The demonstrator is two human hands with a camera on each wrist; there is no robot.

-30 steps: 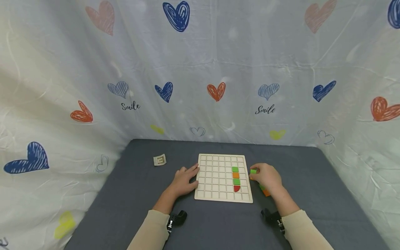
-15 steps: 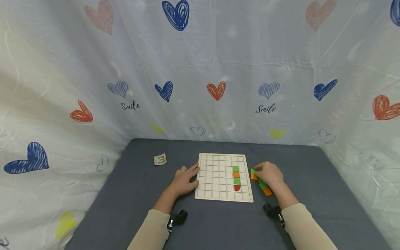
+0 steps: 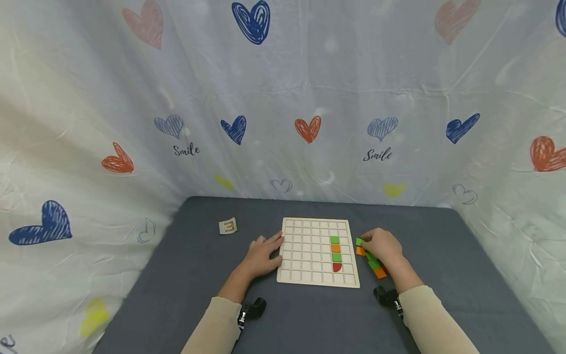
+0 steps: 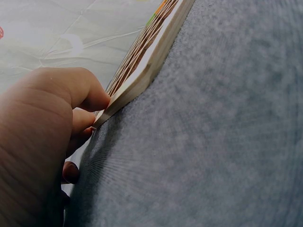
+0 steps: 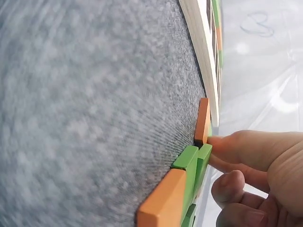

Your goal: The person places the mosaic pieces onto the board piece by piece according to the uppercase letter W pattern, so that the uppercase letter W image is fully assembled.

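A pale wooden board [image 3: 305, 255] with a square grid lies flat on the table. A column of green tile [image 3: 334, 240], orange tile [image 3: 335, 249], a second green tile and a red rounded tile [image 3: 337, 267] sits in its right part. My left hand [image 3: 261, 256] rests against the board's left edge, thumb and fingers touching it. Right of the board, my right hand [image 3: 383, 246] bends over a loose cluster. Its thumb and forefinger touch near an orange block [image 5: 202, 120] and green blocks [image 5: 189, 163]; whether they pinch one is hidden. Another orange block [image 5: 163, 196] lies nearer the wrist.
A small printed paper [image 3: 227, 226] lies beyond my left hand. Grey cloth covers the table [image 3: 318, 319]. A white curtain [image 3: 265, 167] with printed hearts hangs behind and at both sides. A black wrist camera [image 3: 254, 309] sits on the left wrist.
My right hand has shifted slightly right, away from the board, uncovering more of the green and orange blocks. My left hand stays against the board's edge.
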